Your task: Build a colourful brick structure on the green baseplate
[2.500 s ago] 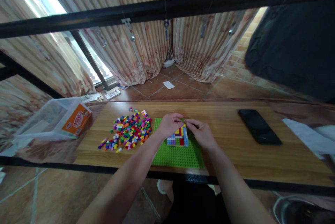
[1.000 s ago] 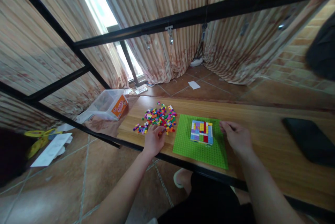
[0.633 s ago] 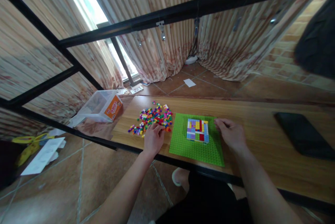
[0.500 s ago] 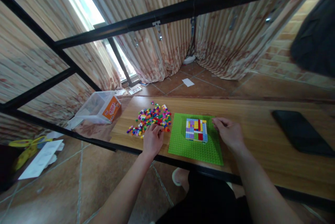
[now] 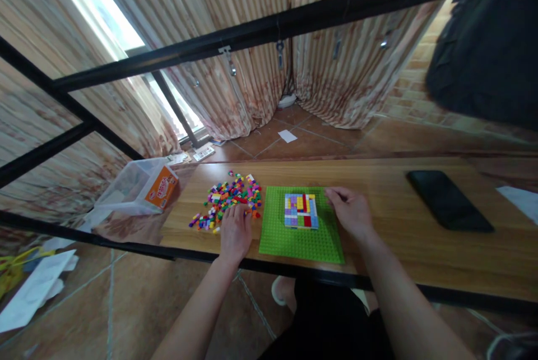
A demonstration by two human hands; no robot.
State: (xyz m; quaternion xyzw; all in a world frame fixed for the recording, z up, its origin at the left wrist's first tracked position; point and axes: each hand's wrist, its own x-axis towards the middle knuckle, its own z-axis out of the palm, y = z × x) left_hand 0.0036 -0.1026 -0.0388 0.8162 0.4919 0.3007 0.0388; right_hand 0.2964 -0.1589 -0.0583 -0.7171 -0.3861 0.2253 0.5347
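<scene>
- Left hand [image 5: 235, 232]: fingers bent down at the near edge of the loose brick pile [image 5: 229, 196]; whether they pinch a brick, I cannot tell.
- Right hand [image 5: 352, 213]: thumb and fingertips drawn together by the baseplate's far right corner; anything between them is too small to make out.
- The brick build [image 5: 301, 211] sits between the hands on the green baseplate [image 5: 279, 242], rightward from the left fingers, leftward and slightly nearer the body from the right. The right fingers are closer, but apart from it. It looks roughly square, with no clear long axis.
- Beyond, on the wooden bench [image 5: 390, 242], a dark phone [image 5: 449, 201] lies well right; a clear bin [image 5: 162, 187] stands past the left end.
</scene>
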